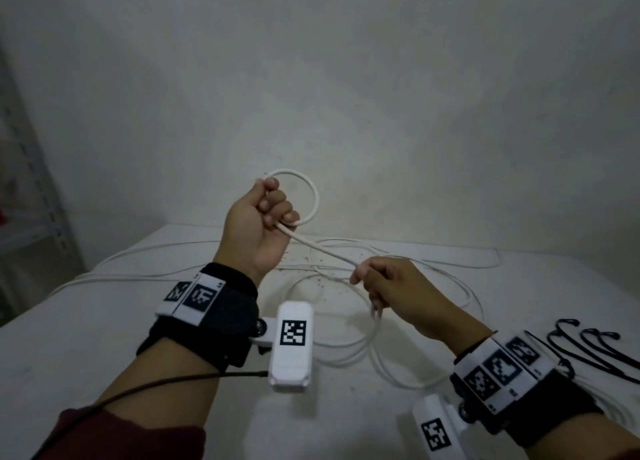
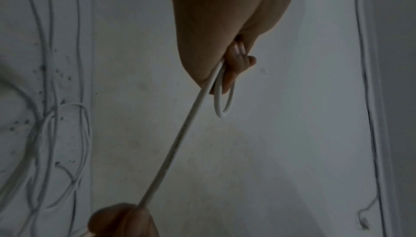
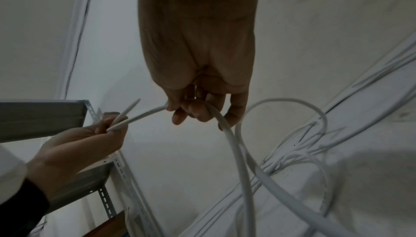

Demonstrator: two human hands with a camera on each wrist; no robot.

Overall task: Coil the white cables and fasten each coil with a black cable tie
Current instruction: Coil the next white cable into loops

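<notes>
My left hand [image 1: 266,214] is raised above the table and grips a white cable [image 1: 322,248] that forms one round loop [image 1: 313,196] beside its fingers. From the fist the cable runs down and right to my right hand [image 1: 377,286], which holds it with curled fingers. In the left wrist view the cable [image 2: 180,137] stretches taut from the left hand [image 2: 227,73] to the right hand [image 2: 121,221]. The right wrist view shows the right hand [image 3: 198,111] round the cable [image 3: 234,148], whose slack falls to the table. Several black cable ties [image 1: 588,352] lie at the right.
More loose white cables [image 1: 460,279] sprawl across the white table [image 1: 104,349], reaching to its left and far edges. A plain wall stands behind the table. A metal shelf rack [image 1: 31,189] stands to the left.
</notes>
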